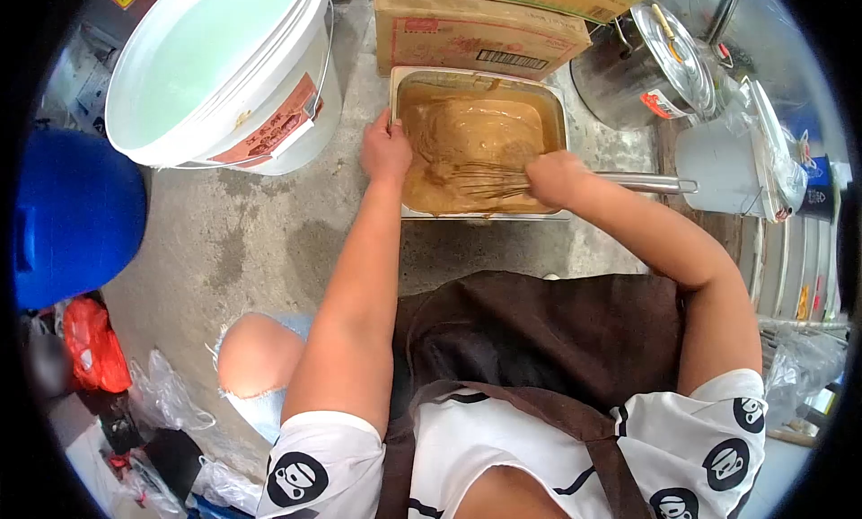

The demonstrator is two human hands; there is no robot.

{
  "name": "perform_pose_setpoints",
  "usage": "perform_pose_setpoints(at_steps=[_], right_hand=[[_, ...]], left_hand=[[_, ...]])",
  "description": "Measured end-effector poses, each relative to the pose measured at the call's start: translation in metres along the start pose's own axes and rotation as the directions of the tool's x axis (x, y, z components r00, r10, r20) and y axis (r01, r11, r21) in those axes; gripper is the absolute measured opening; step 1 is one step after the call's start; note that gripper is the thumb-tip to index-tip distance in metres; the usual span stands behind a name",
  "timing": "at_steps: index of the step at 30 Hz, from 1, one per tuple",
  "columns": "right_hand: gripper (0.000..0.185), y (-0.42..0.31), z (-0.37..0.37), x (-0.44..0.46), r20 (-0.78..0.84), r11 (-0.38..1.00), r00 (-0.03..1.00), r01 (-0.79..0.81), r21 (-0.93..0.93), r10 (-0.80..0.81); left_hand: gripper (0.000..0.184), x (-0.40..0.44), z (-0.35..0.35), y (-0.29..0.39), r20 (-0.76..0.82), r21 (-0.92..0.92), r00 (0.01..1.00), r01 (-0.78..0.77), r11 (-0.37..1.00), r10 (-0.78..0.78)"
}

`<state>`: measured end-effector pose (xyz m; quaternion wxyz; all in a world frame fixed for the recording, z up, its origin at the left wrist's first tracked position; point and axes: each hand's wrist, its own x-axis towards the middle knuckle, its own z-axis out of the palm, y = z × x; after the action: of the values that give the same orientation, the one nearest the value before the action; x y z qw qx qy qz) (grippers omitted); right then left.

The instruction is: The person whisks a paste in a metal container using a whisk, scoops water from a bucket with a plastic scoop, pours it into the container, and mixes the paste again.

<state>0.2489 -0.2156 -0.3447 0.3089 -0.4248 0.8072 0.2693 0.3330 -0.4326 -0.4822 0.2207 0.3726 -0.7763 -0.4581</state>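
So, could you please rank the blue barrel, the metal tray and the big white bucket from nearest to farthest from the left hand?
1. Metal tray: the left hand is at its left edge, touching it.
2. Big white bucket: left of the hand.
3. Blue barrel: far left, beyond the bucket.

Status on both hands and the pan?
Right hand gripping whisk, wires in brown mixture. Left hand on pan's left rim. Cardboard boxes close behind pan; nothing blocking whisk.
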Motion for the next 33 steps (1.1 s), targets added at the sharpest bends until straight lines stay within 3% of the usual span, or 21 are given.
perform_pose_setpoints(at_steps=[1,3,6,9,13,15,18,21,25,28,33], right_hand=[[0.027,0.009,0.005,-0.007,-0.002,1.0,1.0,0.0,-0.012,0.0],[0.028,0.024,0.024,-0.028,-0.236,0.996,0.97,-0.045,0.079,0.063],[0.03,0.035,0.04,-0.056,-0.367,0.978,0.915,-0.107,0.18,0.168],[0.036,0.039,0.05,-0.071,-0.372,0.933,0.881,-0.178,0.312,0.292],[0.032,0.043,0.057,-0.072,-0.42,0.93,0.86,-0.151,0.335,0.291],[0.032,0.047,0.075,-0.064,-0.444,0.914,0.837,-0.149,0.378,0.32],[0.032,0.064,0.107,-0.047,-0.418,0.949,0.869,-0.159,0.272,0.266],[0.029,0.066,0.109,-0.048,-0.391,0.943,0.879,-0.163,0.291,0.272],[0.026,0.062,0.13,-0.05,-0.441,0.94,0.852,-0.153,0.306,0.282],[0.026,0.067,0.12,-0.048,-0.422,0.946,0.869,-0.138,0.293,0.257],[0.025,0.058,0.134,-0.054,-0.466,0.933,0.842,-0.111,0.341,0.27]], left_hand=[[0.032,-0.001,-0.004,0.007,-0.009,-0.007,1.0,0.003,1.0,-0.003],[0.031,-0.007,-0.008,0.016,-0.028,0.07,0.999,0.027,0.997,-0.026],[0.032,-0.004,0.0,0.007,-0.078,0.079,0.997,-0.008,0.997,0.014],[0.031,-0.002,0.0,0.005,-0.022,0.084,1.0,-0.005,0.996,0.006],[0.031,-0.003,-0.003,0.008,-0.008,0.098,1.0,0.026,0.995,-0.025],[0.032,-0.007,-0.003,0.01,-0.045,0.095,0.997,-0.053,0.994,0.057],[0.031,-0.004,-0.001,0.011,-0.043,0.102,0.999,-0.005,0.995,0.01],[0.032,-0.005,-0.001,0.005,-0.057,0.094,0.996,-0.068,0.993,0.073],[0.032,-0.005,-0.001,0.011,-0.049,0.05,0.998,-0.045,0.998,0.047],[0.032,-0.01,-0.002,0.009,-0.01,0.146,1.0,-0.005,0.989,0.007],[0.031,-0.004,-0.001,0.004,-0.036,0.101,0.998,-0.045,0.994,0.049]])
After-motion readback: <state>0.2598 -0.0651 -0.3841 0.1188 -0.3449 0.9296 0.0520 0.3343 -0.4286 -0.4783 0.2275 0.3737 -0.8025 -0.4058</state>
